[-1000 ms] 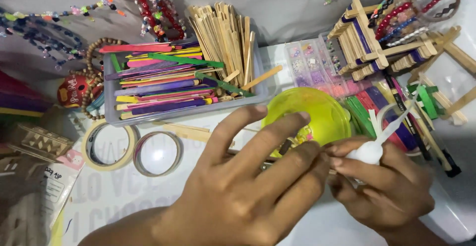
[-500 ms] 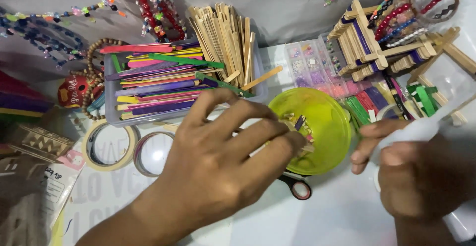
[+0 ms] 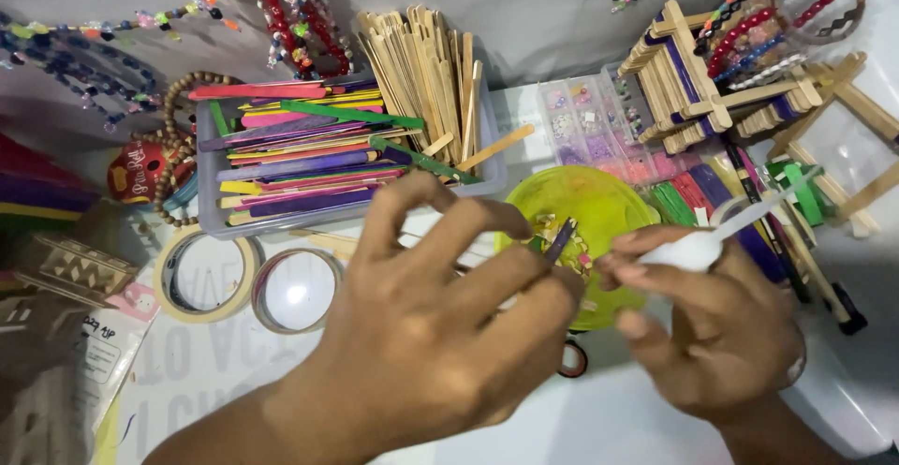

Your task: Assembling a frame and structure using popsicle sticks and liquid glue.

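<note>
Nearest, my left hand [image 3: 421,334]: fingers curled, pinching dark tweezers [image 3: 560,238] whose tips sit over the yellow-green bowl [image 3: 599,207] at about 1 o'clock from the hand.

Beside it, at 3 o'clock, my right hand [image 3: 721,329]: fingers closed round a small white squeeze bottle [image 3: 688,251], its thin nozzle slanting up toward 2 o'clock.

Below the bowl, at 6 o'clock: a red-ringed scissor handle [image 3: 573,360], mostly hidden.

At 9 o'clock from my left hand: two tape rolls, one cream [image 3: 206,273], one with a dark rim [image 3: 295,289], lying flat and just beside each other.

Yellow-green bowl: round, shallow, translucent plastic; holds a scatter of small bits, gold and pink, too small to tell apart.

Next out, at 11 o'clock: a grey rectangular tray [image 3: 211,226] holding coloured craft sticks [image 3: 300,161] laid lengthwise, and a bundle of plain wooden sticks [image 3: 426,72] leaning at its right end.

At 12 o'clock from the bowl: a clear compartment box [image 3: 590,128] with tiny beads in its cells.

At 2 o'clock: a structure of stacked wooden sticks [image 3: 693,86], bead strings draped over it.

Farthest, at 10 o'clock: bead strands [image 3: 290,6] in red and mixed colours.
</note>
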